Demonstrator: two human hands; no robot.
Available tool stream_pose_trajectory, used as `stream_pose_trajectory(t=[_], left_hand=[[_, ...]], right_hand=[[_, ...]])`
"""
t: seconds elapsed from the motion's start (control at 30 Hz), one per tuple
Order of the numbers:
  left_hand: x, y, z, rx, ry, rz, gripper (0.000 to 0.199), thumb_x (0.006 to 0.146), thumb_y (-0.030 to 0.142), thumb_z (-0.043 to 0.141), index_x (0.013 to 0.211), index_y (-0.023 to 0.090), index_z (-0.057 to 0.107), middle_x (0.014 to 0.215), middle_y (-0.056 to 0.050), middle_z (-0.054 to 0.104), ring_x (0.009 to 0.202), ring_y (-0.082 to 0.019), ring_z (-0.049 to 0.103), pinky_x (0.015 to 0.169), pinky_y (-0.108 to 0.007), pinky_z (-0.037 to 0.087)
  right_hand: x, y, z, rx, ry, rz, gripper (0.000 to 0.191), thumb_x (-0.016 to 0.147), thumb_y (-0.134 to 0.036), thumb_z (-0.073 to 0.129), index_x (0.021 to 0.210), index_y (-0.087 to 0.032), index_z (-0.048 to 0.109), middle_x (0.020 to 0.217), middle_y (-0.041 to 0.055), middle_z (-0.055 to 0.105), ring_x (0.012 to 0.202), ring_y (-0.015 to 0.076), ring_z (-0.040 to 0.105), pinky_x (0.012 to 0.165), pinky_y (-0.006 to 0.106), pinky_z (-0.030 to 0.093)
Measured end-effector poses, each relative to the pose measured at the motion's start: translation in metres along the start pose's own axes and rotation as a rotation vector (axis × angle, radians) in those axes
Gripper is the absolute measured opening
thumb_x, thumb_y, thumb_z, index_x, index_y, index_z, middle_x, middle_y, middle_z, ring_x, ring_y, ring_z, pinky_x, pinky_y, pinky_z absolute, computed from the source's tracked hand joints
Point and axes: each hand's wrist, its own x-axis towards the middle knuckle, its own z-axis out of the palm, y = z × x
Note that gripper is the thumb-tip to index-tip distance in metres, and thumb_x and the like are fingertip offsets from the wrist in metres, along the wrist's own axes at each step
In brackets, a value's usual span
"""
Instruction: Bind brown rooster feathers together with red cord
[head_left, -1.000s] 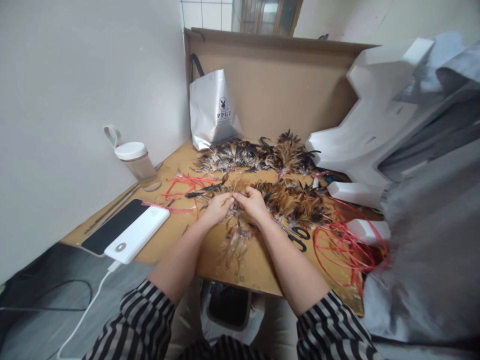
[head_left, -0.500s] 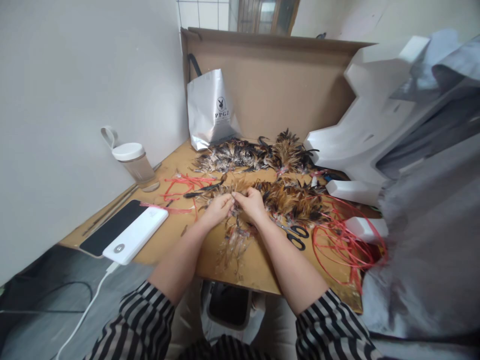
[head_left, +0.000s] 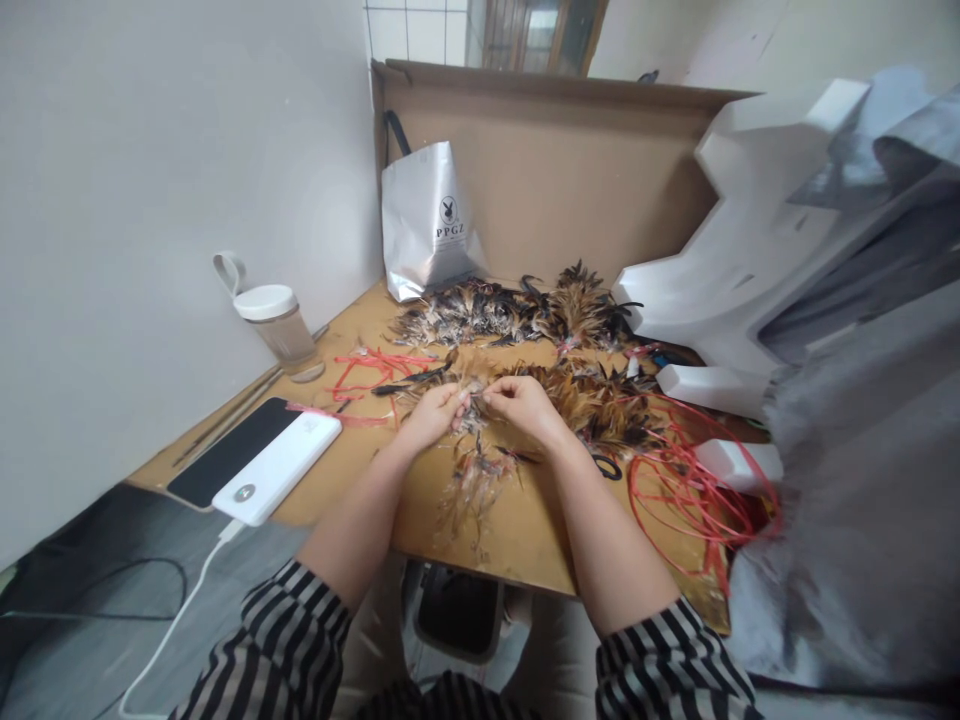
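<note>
My left hand (head_left: 436, 415) is closed in a pinch around a small bunch of tan feathers (head_left: 474, 370), whose tips fan out beyond the fingers. Close on its right, the thumb and forefinger of my right hand (head_left: 527, 408) are pressed together; whatever sits between them is too small to name. Brown and black feathers (head_left: 600, 395) lie in a heap just beyond my right hand. Under my hands, loose feather scraps (head_left: 472, 485) are scattered on the table (head_left: 427, 530). My right forearm mostly covers the scissors (head_left: 609, 467), leaving one black handle loop showing.
More feathers (head_left: 487, 312) lie in a row before a silver bag (head_left: 427, 225). Red plastic strips (head_left: 375, 368) lie left, and a tangle of red strands (head_left: 682, 495) right. A lidded cup (head_left: 281, 330), a phone (head_left: 232, 450) and a cabled power bank (head_left: 277, 470) line the left side.
My right hand has moved right, opening a small gap from the left hand, and its forearm now hides more of the scissors. The view has shifted slightly.
</note>
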Motion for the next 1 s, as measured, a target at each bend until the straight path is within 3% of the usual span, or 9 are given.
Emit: stream_pose_trajectory(t=[0.13, 0.2, 0.33, 0.47, 0.6, 0.7, 0.83, 1.0], left_hand=[[-0.001, 0.001, 0.001, 0.338, 0.004, 0.127, 0.022, 0.081, 0.031, 0.040, 0.068, 0.016, 0.051, 0.053, 0.002, 0.049, 0.052, -0.011, 0.046, 0.054, -0.023, 0.038], [0.000, 0.001, 0.002, 0.478, 0.000, 0.196, 0.017, 0.078, 0.023, 0.041, 0.068, 0.016, 0.053, 0.063, -0.001, 0.054, 0.063, -0.014, 0.050, 0.062, -0.026, 0.040], [0.000, -0.001, 0.004, 0.618, -0.061, 0.273, 0.016, 0.075, 0.013, 0.039, 0.071, 0.015, 0.054, 0.073, -0.005, 0.058, 0.072, -0.017, 0.052, 0.071, -0.029, 0.040], [-0.005, 0.006, 0.006, 0.526, -0.207, 0.327, 0.018, 0.078, 0.019, 0.042, 0.067, 0.015, 0.055, 0.067, -0.002, 0.056, 0.066, -0.014, 0.051, 0.067, -0.027, 0.040], [-0.015, 0.019, 0.010, 0.251, -0.359, 0.171, 0.024, 0.081, 0.030, 0.044, 0.072, 0.013, 0.058, 0.052, 0.001, 0.051, 0.047, -0.009, 0.047, 0.050, -0.021, 0.037], [-0.018, 0.021, 0.012, 0.037, -0.395, 0.084, 0.028, 0.080, 0.036, 0.046, 0.073, 0.012, 0.058, 0.050, 0.001, 0.052, 0.038, -0.007, 0.043, 0.041, -0.019, 0.033], [-0.012, 0.016, 0.015, -0.184, -0.191, 0.044, 0.030, 0.078, 0.041, 0.049, 0.075, 0.012, 0.057, 0.049, 0.003, 0.050, 0.037, -0.006, 0.043, 0.037, -0.017, 0.031], [-0.003, 0.009, 0.016, -0.271, 0.051, 0.030, 0.030, 0.074, 0.042, 0.052, 0.073, 0.013, 0.055, 0.046, 0.005, 0.046, 0.035, -0.006, 0.042, 0.035, -0.017, 0.031]], right_hand=[[-0.011, -0.023, -0.004, -0.489, 0.069, -0.275, 0.018, 0.078, -0.023, 0.048, 0.071, -0.016, 0.063, 0.074, 0.0041, 0.057, 0.069, 0.0121, 0.050, 0.065, 0.023, 0.036], [-0.015, -0.035, -0.001, -0.662, 0.028, -0.342, 0.020, 0.082, -0.023, 0.045, 0.074, -0.016, 0.063, 0.078, 0.0056, 0.056, 0.073, 0.0132, 0.050, 0.065, 0.023, 0.034], [-0.017, -0.044, 0.001, -0.754, -0.058, -0.427, 0.023, 0.083, -0.022, 0.044, 0.071, -0.015, 0.062, 0.076, 0.0066, 0.055, 0.076, 0.0146, 0.049, 0.065, 0.024, 0.033], [-0.010, -0.028, -0.010, -0.428, -0.118, -0.349, 0.016, 0.077, -0.020, 0.051, 0.067, -0.015, 0.062, 0.072, 0.0036, 0.055, 0.071, 0.0121, 0.049, 0.065, 0.023, 0.035], [-0.002, -0.004, -0.022, 0.127, -0.333, -0.057, 0.017, 0.069, -0.030, 0.060, 0.070, -0.013, 0.063, 0.063, 0.0012, 0.057, 0.059, 0.0108, 0.050, 0.058, 0.023, 0.038], [0.000, 0.006, -0.019, 0.462, -0.384, 0.078, 0.023, 0.062, -0.034, 0.066, 0.068, -0.012, 0.060, 0.059, 0.0012, 0.058, 0.053, 0.0108, 0.050, 0.053, 0.024, 0.038], [0.002, 0.004, 0.001, 0.661, -0.166, 0.108, 0.025, 0.057, -0.032, 0.069, 0.056, -0.014, 0.051, 0.047, -0.0051, 0.046, 0.041, 0.0048, 0.036, 0.043, 0.019, 0.026], [0.005, 0.003, 0.017, 0.516, 0.029, 0.147, 0.025, 0.064, -0.037, 0.063, 0.058, -0.015, 0.052, 0.043, -0.0060, 0.043, 0.039, 0.0048, 0.032, 0.042, 0.020, 0.024]])
